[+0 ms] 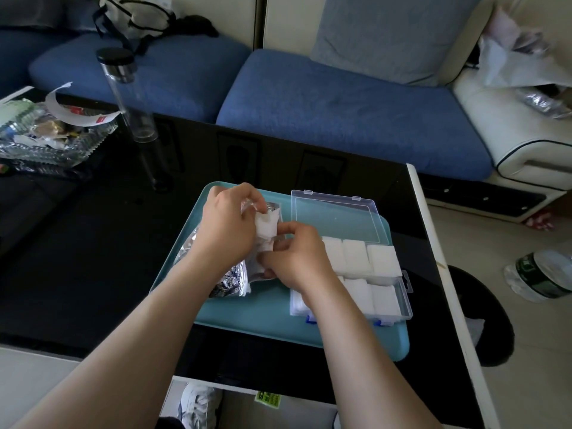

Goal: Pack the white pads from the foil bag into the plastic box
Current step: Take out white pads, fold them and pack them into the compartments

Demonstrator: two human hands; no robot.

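Observation:
A silver foil bag [230,278] lies on a teal tray [269,323]. My left hand [226,226] grips the bag's open top edge. My right hand [297,258] pinches a white pad [265,226] sticking out of the bag's mouth. To the right, on the same tray, stands the clear plastic box [405,300] with its lid [335,216] folded back. Several white pads [382,260] fill its compartments; my right wrist hides the box's left part.
The tray rests on a black glossy table [93,243]. A tall clear bottle with a black cap [128,94] and a glass dish of wrappers [46,134] stand at the back left. A blue sofa [340,106] lies beyond; a plastic bottle [541,274] lies on the floor, right.

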